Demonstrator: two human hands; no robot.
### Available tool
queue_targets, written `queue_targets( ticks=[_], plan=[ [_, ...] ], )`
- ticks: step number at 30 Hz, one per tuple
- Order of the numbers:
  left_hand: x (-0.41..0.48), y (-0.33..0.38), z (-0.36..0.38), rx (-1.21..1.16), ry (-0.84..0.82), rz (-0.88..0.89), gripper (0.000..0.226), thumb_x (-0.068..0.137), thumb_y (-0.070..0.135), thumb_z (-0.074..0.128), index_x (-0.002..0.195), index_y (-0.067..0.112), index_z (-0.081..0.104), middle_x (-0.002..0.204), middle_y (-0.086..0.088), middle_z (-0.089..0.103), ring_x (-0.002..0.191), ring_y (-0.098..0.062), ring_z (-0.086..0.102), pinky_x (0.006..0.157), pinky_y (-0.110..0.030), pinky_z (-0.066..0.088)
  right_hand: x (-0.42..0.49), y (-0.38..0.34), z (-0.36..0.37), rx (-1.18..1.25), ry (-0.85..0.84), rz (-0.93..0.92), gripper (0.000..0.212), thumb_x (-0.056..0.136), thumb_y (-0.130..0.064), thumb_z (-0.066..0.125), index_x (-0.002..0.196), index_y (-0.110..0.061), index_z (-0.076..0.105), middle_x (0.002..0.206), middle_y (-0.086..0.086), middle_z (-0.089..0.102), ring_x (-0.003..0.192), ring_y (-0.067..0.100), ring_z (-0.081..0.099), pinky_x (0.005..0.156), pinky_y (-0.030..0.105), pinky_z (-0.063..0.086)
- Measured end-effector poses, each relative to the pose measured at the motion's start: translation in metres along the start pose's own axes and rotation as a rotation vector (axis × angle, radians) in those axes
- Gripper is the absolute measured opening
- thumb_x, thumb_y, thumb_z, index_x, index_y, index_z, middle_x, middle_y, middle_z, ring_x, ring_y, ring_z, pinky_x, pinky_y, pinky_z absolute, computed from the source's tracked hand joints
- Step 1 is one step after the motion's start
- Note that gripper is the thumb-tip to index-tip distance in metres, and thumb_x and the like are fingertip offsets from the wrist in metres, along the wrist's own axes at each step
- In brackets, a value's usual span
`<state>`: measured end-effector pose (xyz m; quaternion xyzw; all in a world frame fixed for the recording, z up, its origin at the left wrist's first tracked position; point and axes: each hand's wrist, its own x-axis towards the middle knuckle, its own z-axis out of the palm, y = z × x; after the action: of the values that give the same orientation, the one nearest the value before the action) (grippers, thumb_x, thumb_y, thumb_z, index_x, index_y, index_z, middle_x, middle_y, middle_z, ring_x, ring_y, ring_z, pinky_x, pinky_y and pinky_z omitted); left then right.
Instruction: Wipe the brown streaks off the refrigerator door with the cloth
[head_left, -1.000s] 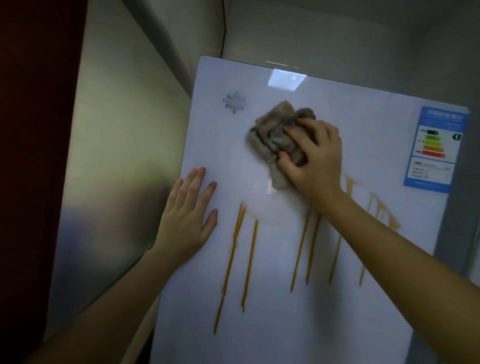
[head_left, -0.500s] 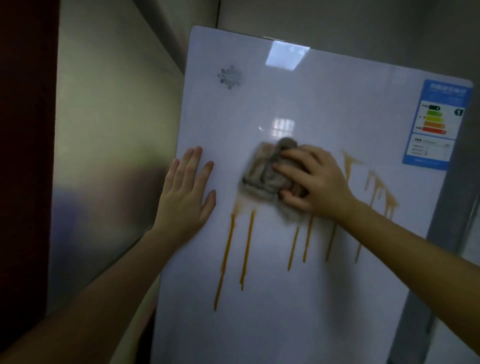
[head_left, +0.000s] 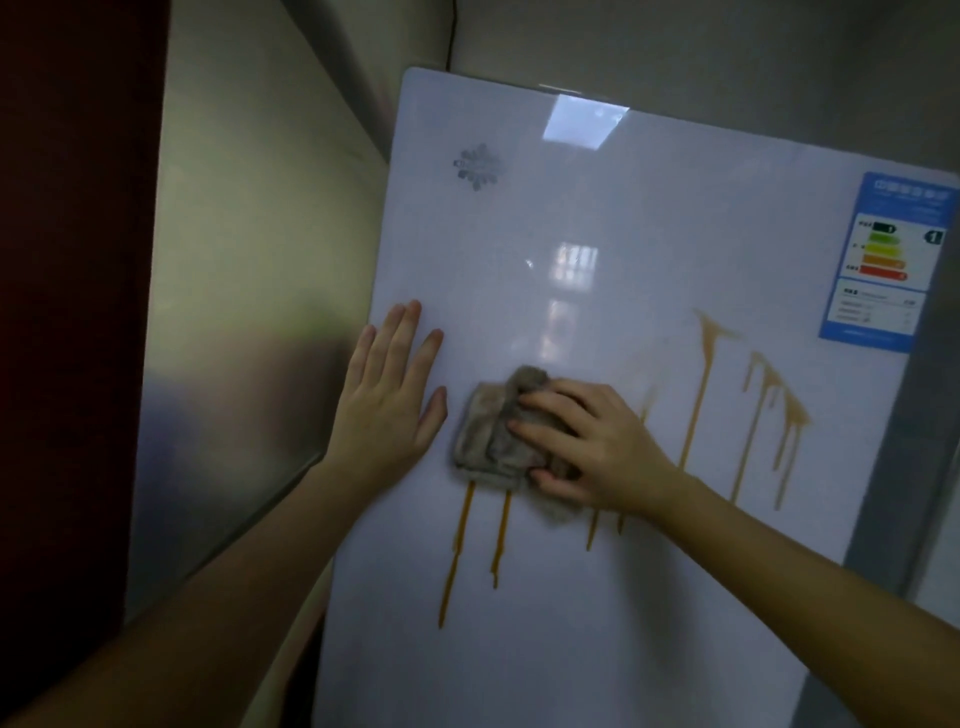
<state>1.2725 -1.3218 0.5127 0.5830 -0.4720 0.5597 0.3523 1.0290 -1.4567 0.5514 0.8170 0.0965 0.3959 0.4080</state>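
Note:
The white refrigerator door (head_left: 597, 623) fills the middle of the head view. Brown streaks run down it: two long ones (head_left: 457, 551) below the cloth, short ones under my right wrist, and several taller drips (head_left: 753, 426) to the right. A crumpled grey-brown cloth (head_left: 491, 436) is pressed flat on the door under my right hand (head_left: 592, 441), whose fingers hold it. My left hand (head_left: 387, 400) lies flat on the door just left of the cloth, fingers spread, holding nothing.
A blue energy label (head_left: 891, 265) is stuck at the door's upper right. A silver logo (head_left: 478, 166) sits at its upper left. A shiny metal panel (head_left: 244, 312) stands to the left, a dark red surface (head_left: 72, 312) beyond it.
My right hand has dragged the cloth down the door over the tops of the left streaks, shortening them. The left hand stays flat on the door.

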Motion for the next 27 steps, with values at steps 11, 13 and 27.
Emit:
queue_targets(
  ticks=[11, 13, 27],
  plan=[
    [-0.001, 0.000, 0.001, -0.006, -0.002, 0.011, 0.061, 0.097, 0.036, 0.043, 0.152, 0.008, 0.038, 0.164, -0.020, 0.025, 0.155, -0.033, 0.021, 0.125, -0.054, 0.021, 0.050, 0.003, 0.005, 0.003, 0.173, 0.299, 0.047, 0.080, -0.037, 0.076, 0.122, -0.015, 0.073, 0.132, 0.016, 0.064, 0.117, 0.042, 0.058, 0.097, 0.046, 0.046],
    [-0.001, 0.000, -0.001, -0.001, -0.033, 0.020, 0.065, 0.095, 0.037, 0.043, 0.153, 0.008, 0.035, 0.165, -0.021, 0.022, 0.155, -0.035, 0.018, 0.125, -0.055, 0.020, 0.032, -0.012, 0.010, 0.018, 0.096, 0.157, 0.047, 0.082, -0.038, 0.075, 0.122, -0.016, 0.073, 0.132, 0.016, 0.065, 0.116, 0.042, 0.061, 0.095, 0.046, 0.048],
    [0.027, 0.030, -0.011, 0.062, 0.021, 0.062, 0.049, 0.100, 0.039, 0.044, 0.139, 0.012, 0.056, 0.157, -0.017, 0.041, 0.147, -0.035, 0.039, 0.120, -0.056, 0.030, -0.016, 0.067, -0.044, -0.136, 0.166, 0.409, 0.048, 0.083, -0.036, 0.074, 0.124, -0.012, 0.071, 0.134, 0.017, 0.062, 0.117, 0.042, 0.056, 0.097, 0.052, 0.048]
  ],
)
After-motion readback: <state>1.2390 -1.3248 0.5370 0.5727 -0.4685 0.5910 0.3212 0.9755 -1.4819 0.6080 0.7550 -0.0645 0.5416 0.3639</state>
